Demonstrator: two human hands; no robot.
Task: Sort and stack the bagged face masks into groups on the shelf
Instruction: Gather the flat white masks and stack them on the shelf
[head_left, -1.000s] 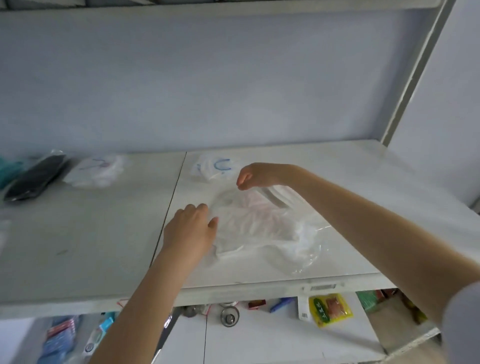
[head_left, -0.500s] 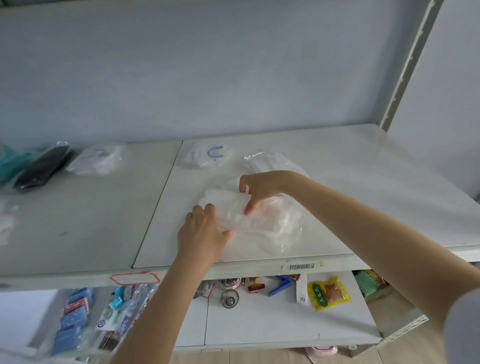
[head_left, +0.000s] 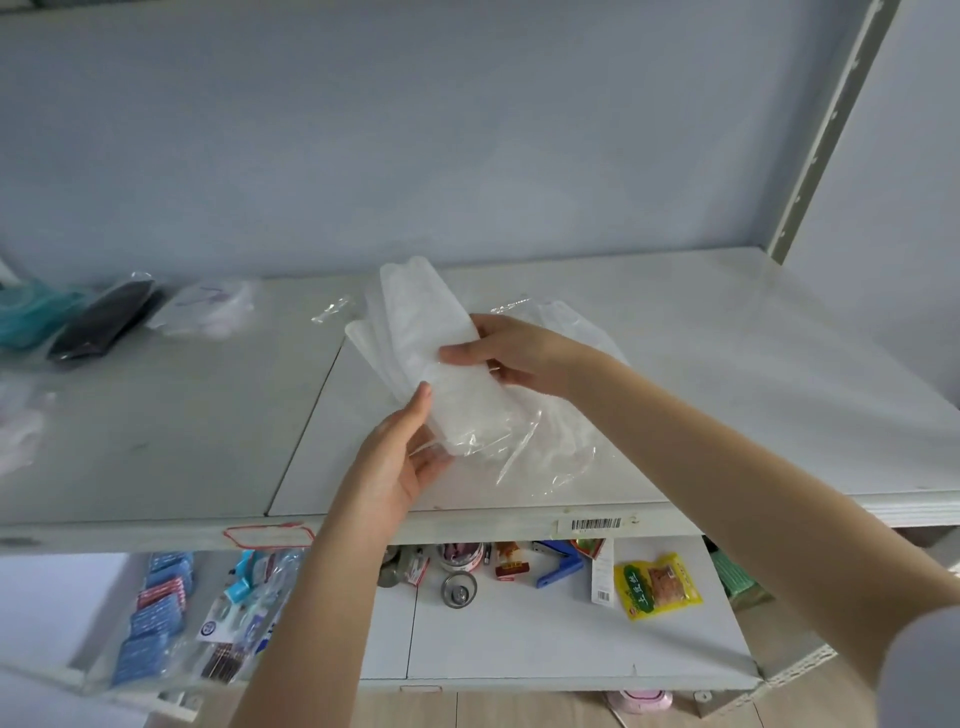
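A stack of white bagged masks (head_left: 415, 338) is lifted above the white shelf (head_left: 727, 389), tilted with its far end up. My right hand (head_left: 514, 358) grips its upper edge, thumb and fingers curled round it. My left hand (head_left: 400, 457) holds its lower end from below, thumb on the front. Loose clear plastic (head_left: 535, 452) hangs under the stack. Another clear bagged mask (head_left: 576, 322) lies behind my right hand. At the left of the shelf lie a black bagged mask (head_left: 106, 322), a teal one (head_left: 26, 312) and a white one (head_left: 208, 309).
A small clear wrapper (head_left: 330, 310) lies on the shelf near the seam. A pale bag (head_left: 21, 421) sits at the far left edge. The lower shelf (head_left: 519, 639) holds blue packs, a yellow snack packet (head_left: 657, 587) and small items. An upright post (head_left: 826, 130) stands at the right.
Both hands gathered the white masks off the shelf and raised them, tilting the stack upright. The camera view dropped, showing more of the lower shelf.
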